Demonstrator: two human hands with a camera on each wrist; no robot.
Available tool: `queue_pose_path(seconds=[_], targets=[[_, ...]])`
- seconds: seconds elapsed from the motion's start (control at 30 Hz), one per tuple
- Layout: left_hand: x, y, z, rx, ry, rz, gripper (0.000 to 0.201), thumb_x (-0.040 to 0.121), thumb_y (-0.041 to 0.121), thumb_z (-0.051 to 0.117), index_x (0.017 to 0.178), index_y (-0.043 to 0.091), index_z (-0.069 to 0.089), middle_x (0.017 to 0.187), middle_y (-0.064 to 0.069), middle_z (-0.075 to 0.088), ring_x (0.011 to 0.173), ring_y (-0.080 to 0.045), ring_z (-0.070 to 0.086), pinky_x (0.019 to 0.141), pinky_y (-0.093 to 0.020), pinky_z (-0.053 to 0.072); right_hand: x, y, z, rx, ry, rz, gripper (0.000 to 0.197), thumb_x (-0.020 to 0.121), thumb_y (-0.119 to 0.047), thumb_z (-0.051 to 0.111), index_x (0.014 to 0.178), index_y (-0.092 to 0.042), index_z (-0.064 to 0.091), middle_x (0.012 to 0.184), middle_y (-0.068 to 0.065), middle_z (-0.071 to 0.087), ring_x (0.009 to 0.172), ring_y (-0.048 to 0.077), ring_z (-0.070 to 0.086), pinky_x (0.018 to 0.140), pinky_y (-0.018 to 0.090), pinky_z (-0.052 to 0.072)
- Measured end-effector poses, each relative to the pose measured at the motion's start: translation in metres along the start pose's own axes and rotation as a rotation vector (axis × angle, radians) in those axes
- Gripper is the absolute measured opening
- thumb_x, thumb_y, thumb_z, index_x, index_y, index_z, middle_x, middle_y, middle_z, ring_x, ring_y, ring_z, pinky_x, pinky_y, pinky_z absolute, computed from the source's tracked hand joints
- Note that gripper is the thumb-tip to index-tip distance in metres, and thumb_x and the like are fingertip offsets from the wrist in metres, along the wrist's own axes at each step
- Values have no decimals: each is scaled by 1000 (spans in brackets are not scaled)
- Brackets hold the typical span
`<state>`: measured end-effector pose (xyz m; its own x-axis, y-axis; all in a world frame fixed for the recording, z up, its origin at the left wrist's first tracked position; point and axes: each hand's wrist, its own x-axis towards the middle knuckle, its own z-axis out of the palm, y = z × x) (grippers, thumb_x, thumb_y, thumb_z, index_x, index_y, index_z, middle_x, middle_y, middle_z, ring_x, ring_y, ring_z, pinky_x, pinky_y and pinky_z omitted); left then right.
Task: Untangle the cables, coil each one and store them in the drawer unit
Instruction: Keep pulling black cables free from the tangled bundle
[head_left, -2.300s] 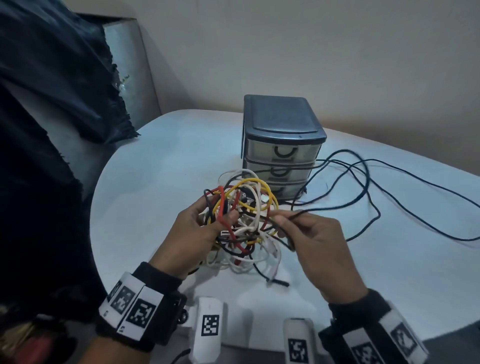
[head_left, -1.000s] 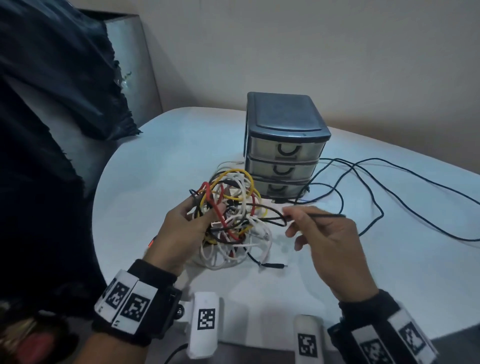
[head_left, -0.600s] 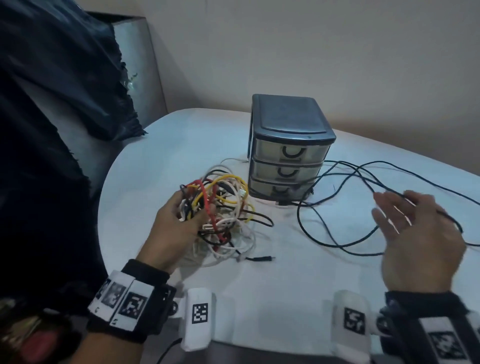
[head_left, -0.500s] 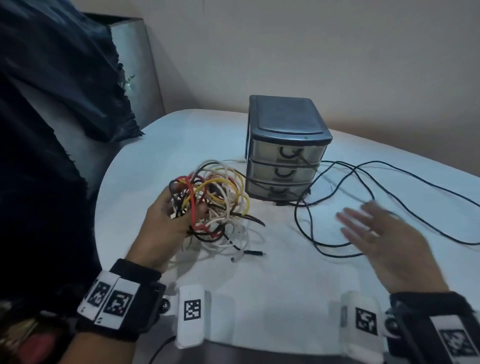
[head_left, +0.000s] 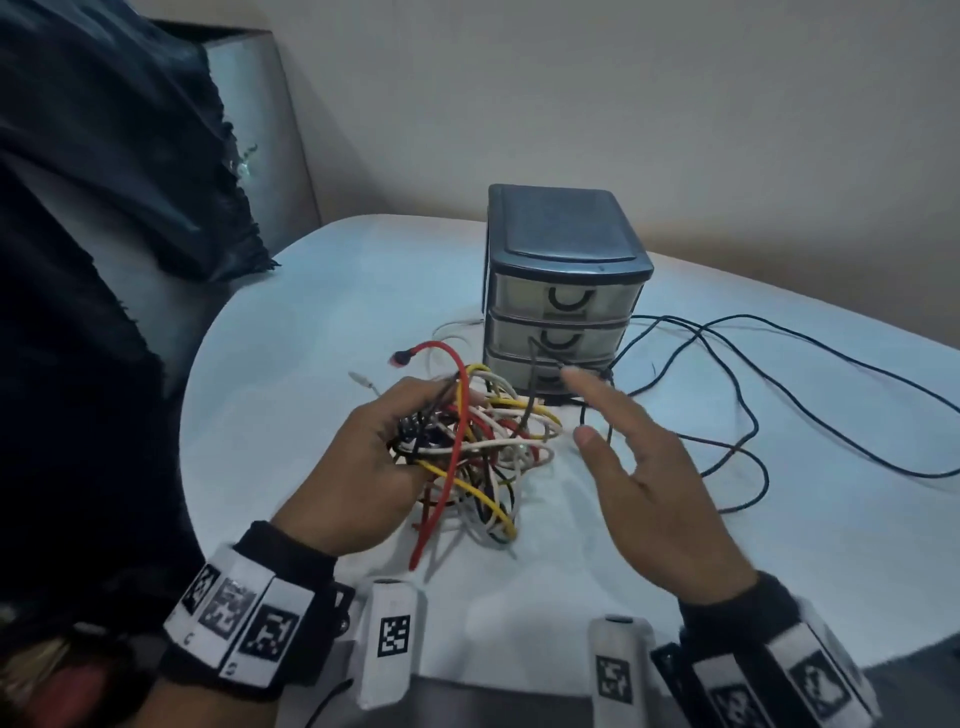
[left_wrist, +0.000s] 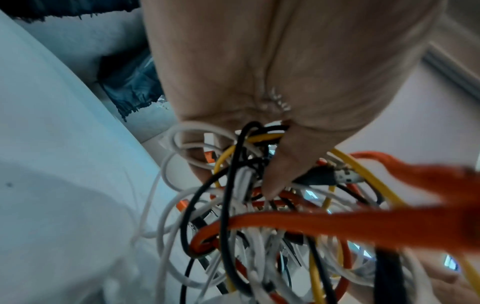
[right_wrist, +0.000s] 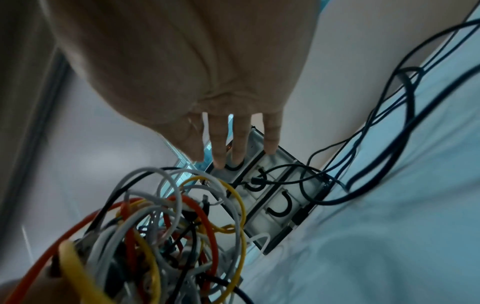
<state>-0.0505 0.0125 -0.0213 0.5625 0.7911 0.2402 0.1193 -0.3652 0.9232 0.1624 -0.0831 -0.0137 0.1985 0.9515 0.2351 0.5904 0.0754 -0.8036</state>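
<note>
My left hand (head_left: 384, 457) grips a tangled bundle of cables (head_left: 478, 447) in red, yellow, white and black, held just above the white table (head_left: 311, 364). In the left wrist view my fingers (left_wrist: 283, 164) curl round the bundle of cables (left_wrist: 259, 226). My right hand (head_left: 623, 457) hovers with straight fingers just right of the bundle, holding nothing; the right wrist view shows its fingers (right_wrist: 241, 142) spread above the drawer unit (right_wrist: 280, 197). The grey three-drawer unit (head_left: 561, 291) stands behind the bundle with all drawers closed. A long black cable (head_left: 737, 395) lies loose to the right.
A dark cloth (head_left: 104, 208) hangs at the left over a grey panel (head_left: 260, 130). The wall runs close behind the drawer unit. The table's front edge (head_left: 493, 686) is near my wrists. A red plug end (head_left: 401, 358) sticks out left of the bundle.
My right hand let go of the black cable, swung out to the right, then came back open beside the bundle. My left hand kept its grip and turned the bundle.
</note>
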Motion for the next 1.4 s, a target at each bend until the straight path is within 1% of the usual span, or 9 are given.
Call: queue_pose_path(seconds=[0.13, 0.3, 0.53, 0.63, 0.73, 0.83, 1.03, 1.13, 1.4], targets=[[0, 2, 2, 112, -7, 20, 73, 76, -13, 74, 122, 44, 66, 115, 6, 68, 114, -12, 61, 95, -18, 45, -3, 1, 3, -54, 64, -120, 36, 102, -25, 51, 133, -43, 54, 138, -21, 54, 134, -3, 42, 105, 8, 32], [-1, 4, 3, 172, -43, 15, 72, 79, -9, 73, 125, 45, 63, 114, 5, 65, 114, -12, 60, 96, -30, 50, -3, 1, 7, -262, -8, -259, 38, 101, -23, 43, 133, -36, 58, 151, -12, 41, 142, 6, 32, 113, 29, 31], [-2, 1, 0, 172, -1, -102, 70, 73, 6, 81, 127, 45, 63, 120, 17, 67, 116, -1, 59, 101, -35, 50, -1, -1, -2, -273, 159, -293, 18, 95, -32, 52, 90, -21, 66, 112, -10, 61, 121, 7, 51, 98, 26, 41], [-2, 4, 3, 180, 82, -160, 52, 64, 32, 81, 113, 46, 68, 104, 24, 71, 102, 3, 63, 93, -28, 51, -3, -2, -8, -244, 139, -202, 24, 89, -47, 56, 97, -26, 67, 115, -15, 60, 119, 3, 51, 96, 14, 39], [1, 4, 7, 129, 149, -226, 50, 55, 48, 77, 103, 39, 68, 94, 16, 73, 89, -6, 68, 86, -37, 56, -10, -10, -2, -211, 25, -94, 58, 76, -73, 58, 120, -37, 63, 139, -26, 48, 131, -9, 40, 99, 4, 27], [2, 3, 11, 20, 90, -273, 55, 53, 39, 85, 105, 32, 67, 95, 8, 75, 89, -14, 72, 85, -45, 58, -15, -19, 21, -210, 3, -99, 76, 69, -78, 59, 134, -37, 55, 143, -26, 43, 134, -11, 35, 104, 4, 25], [-1, 0, 0, -212, -43, -350, 60, 60, 31, 89, 116, 22, 69, 110, -3, 75, 102, -25, 72, 95, -49, 56, -13, -10, 26, -75, 105, -130, 53, 82, -25, 80, 131, -23, 61, 127, -26, 56, 122, -14, 48, 99, 3, 35], [0, -3, -4, -261, -82, -370, 57, 63, 34, 87, 117, 26, 71, 115, -6, 74, 105, -28, 71, 99, -53, 52, -12, -8, 20, -36, 106, -114, 52, 82, -31, 78, 130, -25, 60, 130, -18, 59, 125, -3, 52, 101, 11, 41], [0, -2, -6, -379, -39, -449, 38, 67, 17, 87, 103, 23, 75, 100, -4, 76, 81, -17, 72, 65, -22, 56, -11, -7, 7, 151, 160, -6, 37, 86, -40, 65, 122, -32, 65, 116, -26, 66, 112, -3, 62, 89, 8, 47]])
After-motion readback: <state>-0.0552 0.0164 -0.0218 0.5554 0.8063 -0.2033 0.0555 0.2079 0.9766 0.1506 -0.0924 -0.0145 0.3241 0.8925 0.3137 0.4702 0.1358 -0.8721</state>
